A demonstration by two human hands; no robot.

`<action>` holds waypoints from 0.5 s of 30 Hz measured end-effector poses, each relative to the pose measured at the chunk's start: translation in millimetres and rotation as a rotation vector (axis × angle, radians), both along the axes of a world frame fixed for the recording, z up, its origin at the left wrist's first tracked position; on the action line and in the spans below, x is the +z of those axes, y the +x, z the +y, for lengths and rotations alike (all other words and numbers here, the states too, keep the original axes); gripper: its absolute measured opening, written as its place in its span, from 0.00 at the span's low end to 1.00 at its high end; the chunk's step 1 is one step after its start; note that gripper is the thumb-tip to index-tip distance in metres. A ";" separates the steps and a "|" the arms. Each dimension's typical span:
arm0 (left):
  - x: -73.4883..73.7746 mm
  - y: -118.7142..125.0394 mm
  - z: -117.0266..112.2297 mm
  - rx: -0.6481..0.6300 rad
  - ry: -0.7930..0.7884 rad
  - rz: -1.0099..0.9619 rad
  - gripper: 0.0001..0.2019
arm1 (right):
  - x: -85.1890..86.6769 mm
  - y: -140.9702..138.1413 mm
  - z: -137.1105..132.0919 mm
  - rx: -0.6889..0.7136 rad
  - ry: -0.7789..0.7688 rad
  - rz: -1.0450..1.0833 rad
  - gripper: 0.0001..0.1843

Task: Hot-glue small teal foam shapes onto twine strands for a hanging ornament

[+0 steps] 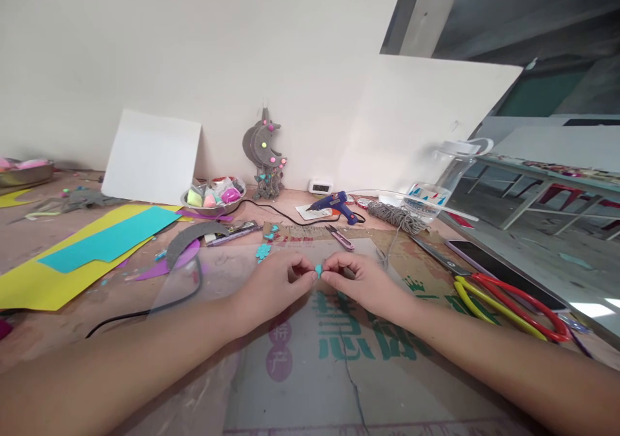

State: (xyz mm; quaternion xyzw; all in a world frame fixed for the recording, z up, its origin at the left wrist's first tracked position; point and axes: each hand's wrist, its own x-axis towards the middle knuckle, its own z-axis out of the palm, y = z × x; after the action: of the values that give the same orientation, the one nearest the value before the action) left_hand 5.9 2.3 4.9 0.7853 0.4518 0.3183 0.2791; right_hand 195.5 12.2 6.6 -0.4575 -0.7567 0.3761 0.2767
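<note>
Between the fingertips of both hands is a small turquoise piece (318, 270), mostly covered, so its exact kind is unclear. My left hand (283, 281) pinches it from the left, and my right hand (361, 284) pinches it from the right. Just beyond my left hand lie a turquoise flower cutout (263, 252) and a few smaller turquoise bits (272, 230). Small pink thread snips (340, 237) rest past the fingertips. Under both hands is a translucent sheet (290, 397) over printed cardboard (411, 255).
A blue glue gun (334, 202), grey yarn (397, 218), red-and-yellow-handled scissors (513, 300) and a phone (498, 271) lie right. Yellow (62, 287) and turquoise sheets (111, 239), a grey crescent (194, 239) and a bowl of clay packets (216, 195) lie left. A moon ornament (264, 148) hangs behind.
</note>
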 end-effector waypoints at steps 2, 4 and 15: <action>-0.1 0.0 -0.2 0.008 0.011 0.006 0.09 | 0.0 0.3 0.2 -0.002 0.011 -0.007 0.08; 0.2 0.1 -0.5 0.008 0.017 0.004 0.09 | 0.0 0.4 0.4 -0.003 0.004 -0.005 0.08; 1.4 0.5 -0.2 -0.004 0.014 -0.015 0.08 | -4.4 1.1 1.6 0.026 0.020 0.007 0.07</action>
State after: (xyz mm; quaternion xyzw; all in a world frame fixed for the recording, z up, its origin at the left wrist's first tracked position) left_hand 6.3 2.1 6.3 0.7859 0.4457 0.3267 0.2774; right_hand 196.6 13.7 2.2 -0.4438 -0.7653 0.3735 0.2789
